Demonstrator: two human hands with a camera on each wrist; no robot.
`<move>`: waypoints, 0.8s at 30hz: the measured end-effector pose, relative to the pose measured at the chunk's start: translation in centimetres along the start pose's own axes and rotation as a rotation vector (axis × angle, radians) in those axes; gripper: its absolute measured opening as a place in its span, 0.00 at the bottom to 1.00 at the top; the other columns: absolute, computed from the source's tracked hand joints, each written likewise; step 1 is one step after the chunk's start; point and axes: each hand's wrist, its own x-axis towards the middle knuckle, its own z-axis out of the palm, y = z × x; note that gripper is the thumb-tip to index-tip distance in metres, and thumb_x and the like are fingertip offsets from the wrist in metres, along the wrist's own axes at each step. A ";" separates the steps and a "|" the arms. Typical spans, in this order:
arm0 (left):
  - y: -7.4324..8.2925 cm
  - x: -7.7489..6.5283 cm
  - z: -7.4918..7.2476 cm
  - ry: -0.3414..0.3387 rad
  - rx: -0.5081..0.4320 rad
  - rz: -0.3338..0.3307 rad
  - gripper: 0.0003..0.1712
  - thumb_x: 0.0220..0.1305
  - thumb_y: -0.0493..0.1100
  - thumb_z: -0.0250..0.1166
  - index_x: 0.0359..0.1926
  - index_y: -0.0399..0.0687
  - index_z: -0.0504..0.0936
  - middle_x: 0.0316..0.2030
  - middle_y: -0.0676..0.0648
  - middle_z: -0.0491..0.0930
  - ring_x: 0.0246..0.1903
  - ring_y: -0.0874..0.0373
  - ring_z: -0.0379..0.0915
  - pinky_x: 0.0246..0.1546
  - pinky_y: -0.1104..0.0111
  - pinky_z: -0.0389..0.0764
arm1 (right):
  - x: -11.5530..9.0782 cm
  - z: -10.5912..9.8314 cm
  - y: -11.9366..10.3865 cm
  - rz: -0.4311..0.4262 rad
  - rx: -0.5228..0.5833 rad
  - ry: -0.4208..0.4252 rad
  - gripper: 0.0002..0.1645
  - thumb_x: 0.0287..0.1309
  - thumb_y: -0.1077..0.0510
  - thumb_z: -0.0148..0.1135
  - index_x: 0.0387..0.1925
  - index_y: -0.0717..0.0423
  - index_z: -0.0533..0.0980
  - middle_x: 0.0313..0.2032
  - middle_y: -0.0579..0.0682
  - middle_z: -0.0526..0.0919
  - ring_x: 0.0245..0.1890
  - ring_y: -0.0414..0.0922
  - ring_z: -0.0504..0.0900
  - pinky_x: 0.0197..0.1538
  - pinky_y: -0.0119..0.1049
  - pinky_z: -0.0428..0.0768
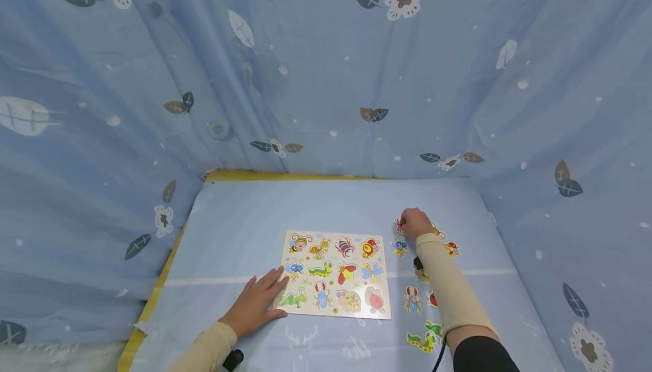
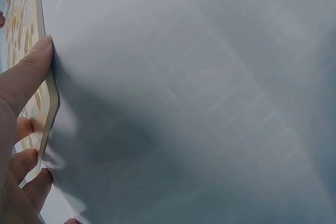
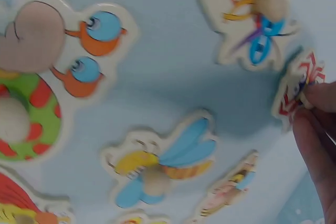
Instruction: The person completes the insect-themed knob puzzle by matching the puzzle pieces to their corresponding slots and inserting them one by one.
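Note:
My left hand [image 1: 258, 303] rests at the left edge of a wooden puzzle board [image 1: 356, 308] printed with insects, fingers spread and fairly straight. In the left wrist view, its thumb [image 2: 32, 69] presses the board's edge. Beyond the board's right side, my right hand [image 1: 416, 223] pinches a spider puzzle piece [image 3: 294, 90] with red-striped legs between thumb and finger. The right wrist view shows that piece tilted, its knob mostly hidden by the fingertips. Close to it lie a blue-and-yellow insect piece [image 3: 269, 38] and a blue-winged bee piece [image 3: 184, 163], each with a round wooden knob.
Several loose pieces lie right of the board, among them a stag beetle [image 1: 412, 300], a green caterpillar [image 1: 421, 342] and a ladybird [image 1: 451, 249]. A snail piece [image 3: 39, 35] shows large in the right wrist view. Blue patterned curtains [image 1: 326, 77] enclose the cloth-covered table [image 1: 234, 213].

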 end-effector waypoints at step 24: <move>-0.1 0.0 0.0 -0.023 0.016 -0.029 0.50 0.59 0.71 0.68 0.77 0.58 0.67 0.81 0.51 0.59 0.80 0.48 0.56 0.75 0.38 0.62 | -0.8 2.0 -11.1 -0.402 0.008 -0.241 0.07 0.64 0.66 0.69 0.37 0.54 0.90 0.36 0.48 0.90 0.30 0.38 0.83 0.37 0.35 0.86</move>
